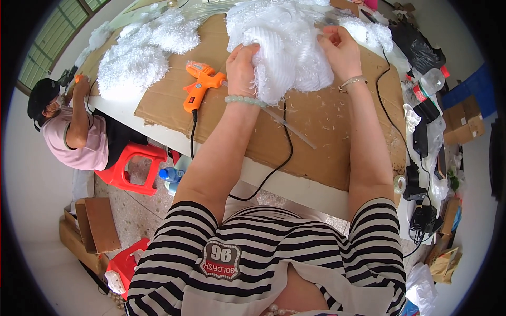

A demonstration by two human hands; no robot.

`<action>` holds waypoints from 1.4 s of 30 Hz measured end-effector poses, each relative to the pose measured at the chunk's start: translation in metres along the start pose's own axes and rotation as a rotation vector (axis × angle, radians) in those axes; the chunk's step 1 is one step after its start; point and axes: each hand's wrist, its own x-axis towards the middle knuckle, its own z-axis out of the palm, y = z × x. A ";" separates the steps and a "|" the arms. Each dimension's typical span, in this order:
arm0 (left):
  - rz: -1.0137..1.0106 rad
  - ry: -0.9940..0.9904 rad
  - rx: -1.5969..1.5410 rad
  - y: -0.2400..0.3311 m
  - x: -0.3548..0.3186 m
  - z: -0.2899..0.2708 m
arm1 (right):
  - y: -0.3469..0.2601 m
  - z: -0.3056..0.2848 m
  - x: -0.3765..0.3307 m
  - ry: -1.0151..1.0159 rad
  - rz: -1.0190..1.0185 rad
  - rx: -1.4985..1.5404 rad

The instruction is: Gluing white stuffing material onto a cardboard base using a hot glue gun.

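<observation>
Nearest the person, along the counter's point(274, 181) near edge, a big sheet of brown cardboard point(327, 121) covers the white top. A black cord point(279, 158) loops off that edge and runs back up to an orange glue gun point(197, 84), which lies on the cardboard just left of the left hand, close to it but not touching.

Farther in, toward the middle of the far edge, both hands meet on a white fluffy bundle point(287, 52) of fringed material. The left hand point(241, 66) presses into the bundle's left side, its grip closed on the fluff with the fingertips sunk out of sight; a pale bead bracelet point(245, 100) sits on that wrist. The right hand point(342, 50) clamps the bundle's right side, thumb and fingers pinching the white strands, a thin bangle point(352, 81) on the wrist. So the bundle sits squarely between the 2 hands, held by both.

Beyond, at the far left corner, a loose heap of the same white fluff point(139, 58) rests on the counter, well apart from the hands. At the left end another person point(74, 126) in a pink top sits on a red stool point(134, 168).
</observation>
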 end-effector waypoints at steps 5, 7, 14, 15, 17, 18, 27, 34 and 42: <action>0.004 -0.068 0.035 0.000 -0.008 0.010 | -0.041 0.010 -0.022 -0.294 -0.179 0.186; 0.001 -0.105 0.078 -0.002 -0.008 0.009 | -0.040 0.015 -0.024 -0.321 -0.233 0.129; 0.105 0.050 -0.015 -0.006 0.011 -0.003 | -0.050 -0.027 -0.011 -0.072 -0.345 -0.030; 0.138 0.147 -0.065 -0.006 0.015 -0.008 | -0.051 -0.035 -0.006 -0.022 -0.220 0.228; 0.183 0.271 -0.110 -0.002 0.019 -0.011 | -0.037 -0.051 0.005 0.035 -0.088 0.474; 0.174 0.267 -0.113 -0.001 0.019 -0.011 | -0.023 -0.062 0.014 0.030 -0.023 0.779; 0.037 0.044 -0.099 -0.001 0.009 -0.009 | 0.044 -0.024 0.016 -0.218 0.115 -0.319; 0.065 -0.054 0.042 -0.005 0.002 0.002 | -0.029 -0.017 -0.003 -0.195 -0.140 0.130; 0.016 -0.110 0.064 -0.008 -0.006 0.012 | -0.046 0.005 -0.023 -0.357 -0.294 -0.004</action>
